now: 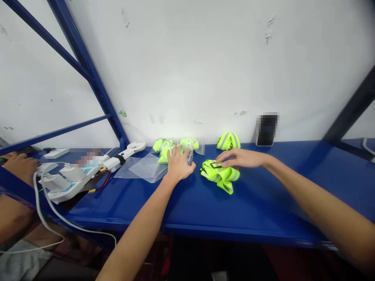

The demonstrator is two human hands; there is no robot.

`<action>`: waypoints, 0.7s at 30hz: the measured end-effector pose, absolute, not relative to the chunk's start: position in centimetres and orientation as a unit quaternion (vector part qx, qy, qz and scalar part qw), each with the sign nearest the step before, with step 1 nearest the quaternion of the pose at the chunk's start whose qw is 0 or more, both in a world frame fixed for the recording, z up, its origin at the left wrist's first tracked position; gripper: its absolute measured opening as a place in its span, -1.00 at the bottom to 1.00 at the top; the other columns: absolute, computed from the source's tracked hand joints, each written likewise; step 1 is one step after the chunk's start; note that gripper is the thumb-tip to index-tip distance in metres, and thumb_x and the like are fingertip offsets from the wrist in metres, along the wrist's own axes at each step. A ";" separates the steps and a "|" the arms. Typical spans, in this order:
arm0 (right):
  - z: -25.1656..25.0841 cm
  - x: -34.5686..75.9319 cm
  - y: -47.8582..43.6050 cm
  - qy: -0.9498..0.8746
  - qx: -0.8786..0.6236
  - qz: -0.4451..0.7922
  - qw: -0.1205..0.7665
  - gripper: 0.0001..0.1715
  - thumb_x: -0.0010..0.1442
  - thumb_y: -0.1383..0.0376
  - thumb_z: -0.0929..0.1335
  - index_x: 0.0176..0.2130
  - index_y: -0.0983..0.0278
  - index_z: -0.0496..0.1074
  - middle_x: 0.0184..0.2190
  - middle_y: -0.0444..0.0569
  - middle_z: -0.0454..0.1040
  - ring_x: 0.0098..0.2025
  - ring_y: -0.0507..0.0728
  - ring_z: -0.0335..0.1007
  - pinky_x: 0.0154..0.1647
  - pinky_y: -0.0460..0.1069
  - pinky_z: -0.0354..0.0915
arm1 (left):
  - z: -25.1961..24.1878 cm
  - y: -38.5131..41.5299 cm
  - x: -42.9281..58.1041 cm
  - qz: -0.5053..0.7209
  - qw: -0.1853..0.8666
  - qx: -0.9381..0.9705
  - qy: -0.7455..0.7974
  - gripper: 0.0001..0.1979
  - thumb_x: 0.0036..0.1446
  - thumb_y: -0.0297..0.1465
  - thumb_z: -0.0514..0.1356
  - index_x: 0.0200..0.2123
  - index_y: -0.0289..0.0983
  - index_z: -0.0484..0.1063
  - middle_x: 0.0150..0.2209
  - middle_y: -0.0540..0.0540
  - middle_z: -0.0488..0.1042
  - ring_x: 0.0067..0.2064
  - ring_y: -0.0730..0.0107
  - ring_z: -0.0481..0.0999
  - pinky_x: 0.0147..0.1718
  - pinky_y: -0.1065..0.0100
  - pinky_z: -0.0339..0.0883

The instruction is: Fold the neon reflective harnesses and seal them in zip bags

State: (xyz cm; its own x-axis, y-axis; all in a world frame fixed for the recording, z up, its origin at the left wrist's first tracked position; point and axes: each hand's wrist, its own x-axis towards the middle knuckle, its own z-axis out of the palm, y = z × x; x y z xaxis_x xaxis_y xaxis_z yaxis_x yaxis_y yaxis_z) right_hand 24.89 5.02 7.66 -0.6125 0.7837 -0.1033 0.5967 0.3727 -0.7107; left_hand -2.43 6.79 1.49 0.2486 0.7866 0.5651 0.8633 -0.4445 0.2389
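Observation:
My left hand (179,166) is closed over a clear bag with a rolled neon-yellow reflective strap (165,154), its fingers on top and its thumb to the right. Just behind it lie more bagged yellow straps (190,143). My right hand (244,157) is open, its fingers stretched out and resting on a loose, crumpled yellow strap (218,173) with grey stripes and a black buckle. One end of that strap trails toward the front. A coiled yellow strap (228,141) stands by the wall behind my right hand.
Flat clear bags (146,168) lie left of my left hand. Farther left are a white handheld fan (136,146), a power strip (73,183) with plugs and cables, and another person's hand (20,168). A dark phone-like device (266,130) leans on the wall. Blue frame posts (88,70) rise at the left.

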 end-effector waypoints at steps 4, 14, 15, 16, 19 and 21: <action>6.1 25.8 4.5 -0.809 -0.382 0.417 0.162 -0.56 0.12 0.10 0.35 0.00 0.12 0.51 0.18 -0.02 0.30 -0.23 0.11 0.40 -0.37 -0.06 0.34 | 1.3 7.5 -3.4 -0.223 0.033 -0.827 -0.515 -0.40 -0.05 -0.35 0.25 0.13 -0.11 0.31 0.27 -0.25 0.13 0.30 -0.24 0.00 0.19 -0.24 -0.25; 4.6 26.1 4.6 -0.794 -0.372 0.435 0.205 -0.57 0.18 0.26 0.25 0.01 0.13 0.50 0.17 -0.06 0.28 -0.16 0.12 0.36 -0.30 -0.04 0.34 | 2.6 9.0 -4.2 -0.323 0.138 -0.744 -0.569 -0.57 0.09 -0.46 0.08 0.05 -0.26 0.39 0.14 -0.29 0.33 0.17 -0.08 0.26 0.10 0.02 0.13; 4.6 26.0 4.6 -0.797 -0.372 0.428 0.208 -0.57 0.17 0.28 0.25 0.00 0.12 0.50 0.17 -0.06 0.28 -0.14 0.13 0.37 -0.25 -0.03 0.35 | 2.6 9.2 -4.3 -0.318 0.140 -0.740 -0.576 -0.56 0.09 -0.40 0.11 0.07 -0.27 0.39 0.15 -0.31 0.32 0.18 -0.12 0.25 0.10 0.00 0.12; 4.6 26.0 4.5 -0.799 -0.371 0.422 0.212 -0.56 0.17 0.30 0.25 0.00 0.11 0.50 0.17 -0.06 0.29 -0.11 0.15 0.37 -0.21 -0.01 0.36 | 2.6 9.3 -4.5 -0.309 0.128 -0.737 -0.587 -0.57 0.09 -0.35 0.13 0.06 -0.29 0.40 0.12 -0.32 0.35 0.15 -0.13 0.28 0.08 0.00 0.14; 4.5 26.0 4.5 -0.804 -0.364 0.415 0.221 -0.56 0.16 0.32 0.24 0.00 0.12 0.50 0.15 -0.06 0.31 -0.04 0.18 0.36 -0.09 0.05 0.35 | 3.0 10.0 -4.7 -0.295 0.072 -0.707 -0.639 -0.68 0.13 -0.28 0.10 -0.11 -0.23 0.52 -0.10 -0.27 0.52 -0.04 -0.05 0.45 -0.09 0.10 0.27; 4.4 26.1 4.5 -0.807 -0.363 0.412 0.215 -0.55 0.17 0.31 0.24 0.01 0.13 0.49 0.16 -0.05 0.30 0.01 0.20 0.33 -0.03 0.08 0.33 | 4.2 10.7 -4.8 -0.316 0.075 -0.664 -0.674 -0.71 0.15 -0.24 0.08 -0.18 -0.17 0.54 -0.20 -0.22 0.56 -0.12 0.00 0.49 -0.18 0.14 0.29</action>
